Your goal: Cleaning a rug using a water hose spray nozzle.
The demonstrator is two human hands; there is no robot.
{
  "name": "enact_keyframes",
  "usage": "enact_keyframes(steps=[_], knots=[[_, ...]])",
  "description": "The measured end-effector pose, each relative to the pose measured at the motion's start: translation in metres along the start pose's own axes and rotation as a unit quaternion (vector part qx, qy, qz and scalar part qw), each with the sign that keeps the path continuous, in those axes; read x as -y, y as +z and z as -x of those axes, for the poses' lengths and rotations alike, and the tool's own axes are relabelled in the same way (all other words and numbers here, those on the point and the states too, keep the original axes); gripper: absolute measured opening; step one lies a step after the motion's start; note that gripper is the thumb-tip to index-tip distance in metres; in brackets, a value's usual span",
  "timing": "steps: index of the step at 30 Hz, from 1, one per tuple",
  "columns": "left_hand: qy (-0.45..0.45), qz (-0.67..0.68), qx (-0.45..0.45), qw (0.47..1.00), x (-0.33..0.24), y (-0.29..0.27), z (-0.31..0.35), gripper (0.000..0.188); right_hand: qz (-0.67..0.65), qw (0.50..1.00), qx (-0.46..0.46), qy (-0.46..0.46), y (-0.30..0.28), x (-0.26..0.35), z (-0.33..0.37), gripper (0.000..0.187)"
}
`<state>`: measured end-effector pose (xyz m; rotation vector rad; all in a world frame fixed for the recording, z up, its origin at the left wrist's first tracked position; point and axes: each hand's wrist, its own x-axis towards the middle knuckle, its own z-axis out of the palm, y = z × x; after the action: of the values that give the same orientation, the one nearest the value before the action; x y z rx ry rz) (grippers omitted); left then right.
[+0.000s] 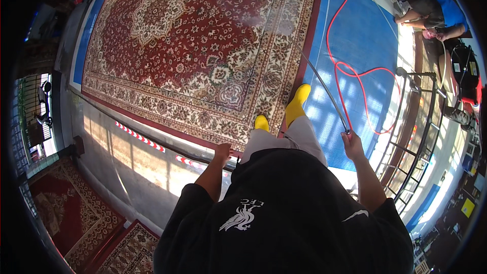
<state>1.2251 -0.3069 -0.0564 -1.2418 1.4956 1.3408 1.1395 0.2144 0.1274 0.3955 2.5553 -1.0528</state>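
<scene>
My right hand (352, 147), out to the right of my legs, is wrapped round the rear end of a long, thin dark spray wand (328, 94). From there the wand slants up and left over the edge of a large red patterned carpet (203, 45). A red hose (332, 45) runs down to the same hand. Low at my left side, my left hand (223, 151) is beside my thigh above the carpet's near border, fingers loosely stretched and holding nothing that shows. My yellow boots (298, 102) stand at the carpet's lower right edge.
Blue flooring (365, 25) lies under and right of the carpet, with hose loops across it. A black metal frame (423, 122) stands at right. Another person in blue (449, 12) crouches at upper right. A ledge with red-white tape (139, 137) borders the left; more rugs (76, 213) lie beyond.
</scene>
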Motion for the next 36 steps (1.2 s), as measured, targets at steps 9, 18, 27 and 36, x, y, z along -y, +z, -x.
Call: enact_keyframes(steps=[9,18,27,36], knots=[[-0.057,-0.050,0.023,0.997,0.093,0.000,0.040,0.021,0.160,0.957,0.172,0.169,0.003,-0.038,0.150,0.042],[0.343,-0.445,0.020,0.827,0.140,0.039,0.031,0.019,0.092,0.974,0.194,0.071,0.050,-0.022,0.131,0.039],[0.038,0.034,-0.019,0.999,0.194,0.083,0.095,0.025,-0.060,0.994,0.081,-0.033,0.067,-0.051,0.139,0.031],[0.163,-0.326,-0.166,0.916,0.226,0.110,0.100,0.032,0.100,0.975,0.197,0.023,0.034,-0.198,0.303,0.036]])
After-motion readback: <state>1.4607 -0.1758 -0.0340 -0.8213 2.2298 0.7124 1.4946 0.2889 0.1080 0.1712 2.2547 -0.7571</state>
